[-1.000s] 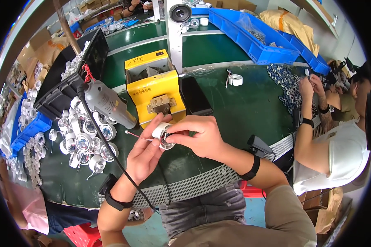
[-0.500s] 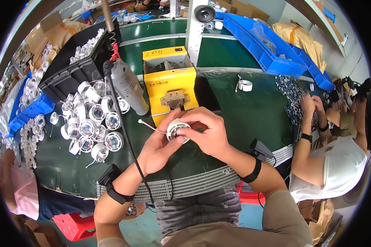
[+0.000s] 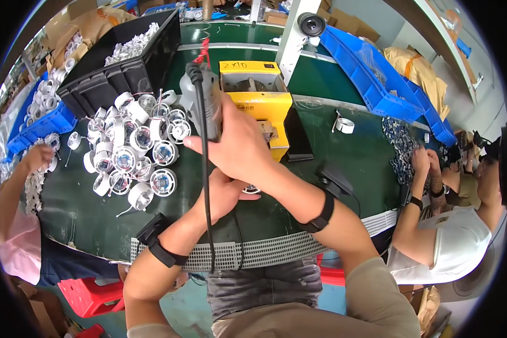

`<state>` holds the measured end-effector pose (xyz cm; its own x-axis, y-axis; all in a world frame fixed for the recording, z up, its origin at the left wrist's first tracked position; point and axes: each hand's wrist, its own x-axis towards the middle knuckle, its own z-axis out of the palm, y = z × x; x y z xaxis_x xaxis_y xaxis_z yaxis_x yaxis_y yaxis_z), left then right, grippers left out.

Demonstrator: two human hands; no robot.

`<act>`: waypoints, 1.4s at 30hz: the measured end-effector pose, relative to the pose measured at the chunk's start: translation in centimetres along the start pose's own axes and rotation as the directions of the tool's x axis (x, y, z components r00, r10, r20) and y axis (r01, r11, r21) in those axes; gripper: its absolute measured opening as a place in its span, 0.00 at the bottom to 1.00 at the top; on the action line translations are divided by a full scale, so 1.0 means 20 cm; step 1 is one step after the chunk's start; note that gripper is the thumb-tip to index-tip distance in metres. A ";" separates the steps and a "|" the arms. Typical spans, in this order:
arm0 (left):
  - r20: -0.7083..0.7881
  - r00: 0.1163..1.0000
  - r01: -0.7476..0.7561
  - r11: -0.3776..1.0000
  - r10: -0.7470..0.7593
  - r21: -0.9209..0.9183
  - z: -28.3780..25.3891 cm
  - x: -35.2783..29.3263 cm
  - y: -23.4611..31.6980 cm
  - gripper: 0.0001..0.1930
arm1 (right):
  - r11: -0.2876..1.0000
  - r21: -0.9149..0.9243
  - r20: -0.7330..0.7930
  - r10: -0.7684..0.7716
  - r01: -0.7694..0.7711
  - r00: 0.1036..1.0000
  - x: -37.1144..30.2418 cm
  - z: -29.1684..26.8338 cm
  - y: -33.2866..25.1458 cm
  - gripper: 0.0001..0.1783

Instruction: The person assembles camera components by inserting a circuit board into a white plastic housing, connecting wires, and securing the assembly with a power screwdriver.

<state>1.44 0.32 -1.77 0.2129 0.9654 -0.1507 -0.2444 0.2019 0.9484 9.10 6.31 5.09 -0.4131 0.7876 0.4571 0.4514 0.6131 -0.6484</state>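
Well to the left of both hands, a pile of white round parts (image 3: 124, 159); behind the pile, a black bin (image 3: 104, 84). In the left hand (image 3: 222, 194), under the right wrist: holding one white round part (image 3: 251, 190), visible only at the edge. Beyond the left hand, a grey corded tool (image 3: 192, 93), with the right hand (image 3: 242, 141) against its body; fingers hidden behind, so cannot tell whether fully wrapped around it. Just beyond the right hand, a yellow machine (image 3: 279, 104). Farther right, a lone white ring (image 3: 345, 125), then a heap of small dark parts (image 3: 399, 149). By judgement, in the step of taking up the tool. Needed for the next move: a sure grip, the held part steady, and the cord (image 3: 210, 236) free of the left wrist.
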 end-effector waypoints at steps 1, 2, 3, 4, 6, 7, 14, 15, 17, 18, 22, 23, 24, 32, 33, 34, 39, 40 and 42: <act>0.001 1.000 -0.004 1.000 0.004 -0.002 0.00 0.00 0.00 0.15 | 1.000 -0.003 0.001 -0.003 0.003 1.000 0.01 0.01 -0.01 0.38; -0.012 1.000 -0.004 1.000 0.004 -0.004 0.01 0.01 0.00 0.16 | 0.995 0.103 -0.038 0.009 -0.006 0.999 0.02 0.02 -0.03 0.39; -0.029 1.000 -0.004 1.000 0.004 -0.007 0.00 0.02 -0.01 0.16 | 0.978 0.210 -0.069 0.025 -0.010 0.997 0.02 0.04 -0.03 0.40; -0.041 0.999 0.027 0.999 -0.026 0.019 -0.01 0.03 -0.03 0.16 | 0.978 0.208 -0.062 0.019 -0.006 0.998 0.02 0.04 -0.02 0.40; -0.063 0.997 0.054 0.998 -0.053 0.013 -0.02 0.03 -0.04 0.16 | 0.799 0.535 -0.324 -0.106 0.275 0.940 0.01 0.00 0.01 0.34; -0.074 0.994 0.086 0.996 -0.085 0.011 -0.01 0.02 -0.03 0.16 | 0.648 0.636 -0.458 -0.121 0.420 0.881 0.00 -0.03 0.02 0.31; -0.121 0.982 0.147 0.989 -0.142 0.030 -0.01 0.03 -0.03 0.14 | 0.719 0.633 -0.538 0.141 0.288 0.831 0.02 -0.20 0.13 0.25; -0.131 0.979 0.162 0.986 -0.157 0.029 0.00 0.02 -0.02 0.14 | 0.757 0.599 -0.530 0.132 0.260 0.838 0.02 -0.19 0.14 0.23; -0.129 0.979 0.162 0.986 -0.157 0.029 0.00 0.03 -0.03 0.14 | 0.764 0.581 -0.549 0.114 0.280 0.828 0.02 -0.19 0.14 0.22; -0.127 0.979 0.165 0.986 -0.161 0.021 0.00 0.03 -0.02 0.14 | 0.772 0.573 -0.537 0.100 0.275 0.838 0.02 -0.18 0.14 0.22; -0.122 0.979 0.168 0.986 -0.166 0.006 -0.01 0.03 -0.03 0.14 | 0.782 0.569 -0.516 0.096 0.256 0.851 0.03 -0.16 0.14 0.19; -0.122 0.979 0.168 0.986 -0.166 0.007 -0.01 0.03 -0.02 0.14 | 0.786 0.566 -0.514 0.103 0.247 0.852 0.03 -0.15 0.14 0.19; -0.120 0.979 0.166 0.986 -0.164 0.002 -0.01 0.03 -0.03 0.14 | 0.786 0.568 -0.513 0.105 0.245 0.852 0.02 -0.15 0.15 0.19; -0.111 0.976 0.184 0.982 -0.189 -0.051 -0.01 0.03 -0.02 0.16 | 0.785 0.581 -0.453 0.092 0.215 0.887 -0.01 -0.14 0.14 0.17; -0.100 0.972 0.203 0.976 -0.211 -0.083 -0.02 0.03 -0.02 0.16 | 0.784 0.585 -0.447 0.095 0.210 0.889 -0.03 -0.14 0.12 0.17; -0.089 0.968 0.224 0.968 -0.234 -0.115 -0.02 0.02 -0.03 0.16 | 0.759 0.623 -0.424 0.121 0.191 0.898 -0.06 -0.15 0.10 0.18; -0.099 0.966 0.225 0.967 -0.238 -0.120 -0.01 0.02 0.00 0.16 | 0.695 0.704 -0.314 0.125 0.143 0.941 -0.18 -0.15 0.07 0.20; -0.100 0.967 0.223 0.968 -0.235 -0.117 -0.02 0.02 0.00 0.17 | 0.705 0.696 -0.297 0.114 0.133 0.948 -0.20 -0.14 0.07 0.20; -0.118 0.964 0.222 0.967 -0.237 -0.126 0.00 0.01 0.02 0.17 | 0.686 0.717 -0.289 0.130 0.125 0.948 -0.21 -0.12 0.06 0.20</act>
<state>1.29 0.58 -1.45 0.1516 0.9026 -0.4030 -0.3081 0.4306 0.8483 13.33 3.88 3.77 -0.1044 0.8444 0.5254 -0.3084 0.4747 -0.8243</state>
